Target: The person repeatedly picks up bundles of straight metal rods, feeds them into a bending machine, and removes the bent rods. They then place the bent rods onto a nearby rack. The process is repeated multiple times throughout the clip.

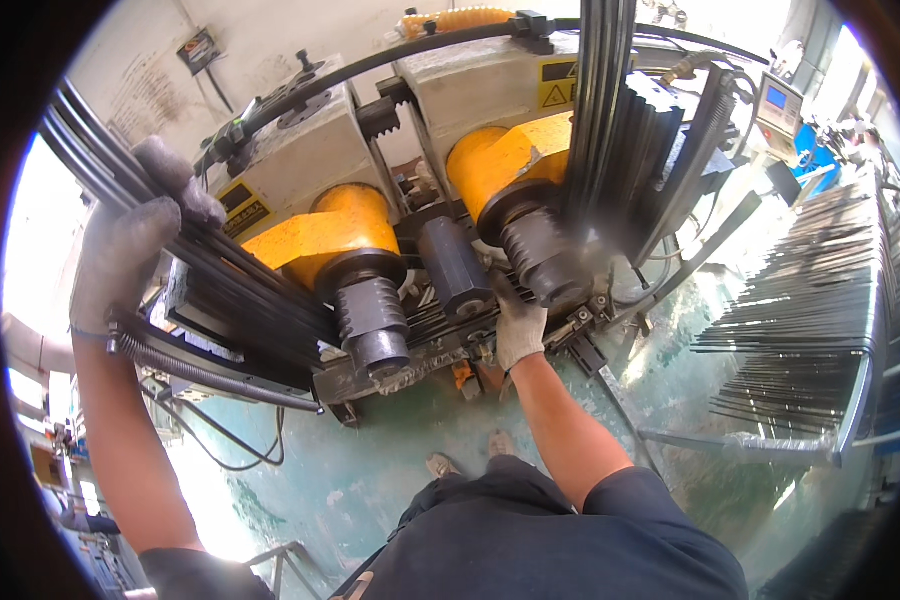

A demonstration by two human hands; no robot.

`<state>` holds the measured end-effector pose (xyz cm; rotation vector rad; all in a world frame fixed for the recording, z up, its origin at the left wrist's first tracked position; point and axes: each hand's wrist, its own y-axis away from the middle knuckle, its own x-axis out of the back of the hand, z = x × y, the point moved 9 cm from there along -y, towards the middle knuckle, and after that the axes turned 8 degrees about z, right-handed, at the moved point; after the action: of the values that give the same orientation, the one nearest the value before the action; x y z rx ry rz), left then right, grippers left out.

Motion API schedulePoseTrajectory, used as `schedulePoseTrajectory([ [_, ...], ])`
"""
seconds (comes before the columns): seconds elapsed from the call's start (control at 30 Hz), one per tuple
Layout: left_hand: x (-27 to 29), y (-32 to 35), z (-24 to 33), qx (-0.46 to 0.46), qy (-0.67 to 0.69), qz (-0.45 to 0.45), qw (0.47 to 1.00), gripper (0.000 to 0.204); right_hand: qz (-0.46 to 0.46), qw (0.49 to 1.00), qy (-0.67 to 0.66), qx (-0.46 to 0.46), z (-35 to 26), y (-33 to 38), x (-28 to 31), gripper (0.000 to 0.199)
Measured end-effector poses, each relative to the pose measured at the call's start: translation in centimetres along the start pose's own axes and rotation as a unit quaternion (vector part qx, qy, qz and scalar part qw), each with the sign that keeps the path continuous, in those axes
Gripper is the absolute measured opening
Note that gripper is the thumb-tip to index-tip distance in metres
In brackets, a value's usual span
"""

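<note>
Yellow guards (345, 225) cover two threaded steel rollers (370, 315) at the front of a grey machine (290, 160) that fills the middle of the frame. The second roller (540, 255) sits right of centre, with a dark six-sided block (455, 265) between the two.

The left hand (130, 240), in a grey work glove, is at the left of the frame, closed around a bundle of thin dark rods (220, 260) that slants from the upper left down toward the rollers. The fingers wrap over the top of the bundle; the thumb side is hidden.

The right hand (518, 325), in a white glove, is just below the centre of the frame, at the machine's lower front edge beside the right-hand roller. It seems to pinch or press something small there, but I cannot tell what, nor how far the fingers are closed, since the glove hides them.

A second sheaf of dark rods (600, 110) stands nearly upright at the top centre. More rods lie fanned on a rack (820, 300) at the right edge. A control panel (778, 105) with a small screen is at the upper right. The floor (370, 480) is worn green.

To handle this well, I judge the bundle should be kept tight and level in the left hand so no rod slips loose, and the right glove should stay clear of the roller threads, working only at the front edge below them. Loose glove fabric near those rollers looks like the main hazard.
</note>
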<state>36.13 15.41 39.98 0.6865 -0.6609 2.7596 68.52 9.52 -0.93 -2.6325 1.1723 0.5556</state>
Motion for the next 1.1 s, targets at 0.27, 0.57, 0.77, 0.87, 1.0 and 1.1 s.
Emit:
schedulePoseTrajectory([
  [0.27,0.8,-0.7,2.4,-0.045,-0.123,0.023,0.991,0.053,-0.035,0.99,-0.048,-0.126,0.7,0.0,-0.8,0.036],
  [0.57,1.3,15.2,11.9,-0.104,0.038,0.038,0.993,0.027,0.011,0.957,-0.12,-0.264,-1.2,7.5,6.4,0.041],
  [0.77,7.4,30.5,13.1,-0.132,0.068,0.236,0.961,0.019,-0.079,0.974,-0.093,-0.189,-6.0,13.9,4.4,0.042],
  [0.87,8.6,38.8,11.7,-0.094,0.187,0.358,0.91,0.011,-0.17,0.969,-0.092,-0.152,-8.5,16.5,0.5,0.04],
  [1.0,7.5,50.5,12.0,-0.016,0.186,0.556,0.81,0.01,-0.25,0.956,-0.056,-0.144,-9.4,20.0,-5.1,0.039],
  [1.1,4.2,58.2,15.2,0.019,0.114,0.666,0.736,0.011,-0.355,0.92,-0.023,-0.165,-8.5,23.2,-8.8,0.037],
])
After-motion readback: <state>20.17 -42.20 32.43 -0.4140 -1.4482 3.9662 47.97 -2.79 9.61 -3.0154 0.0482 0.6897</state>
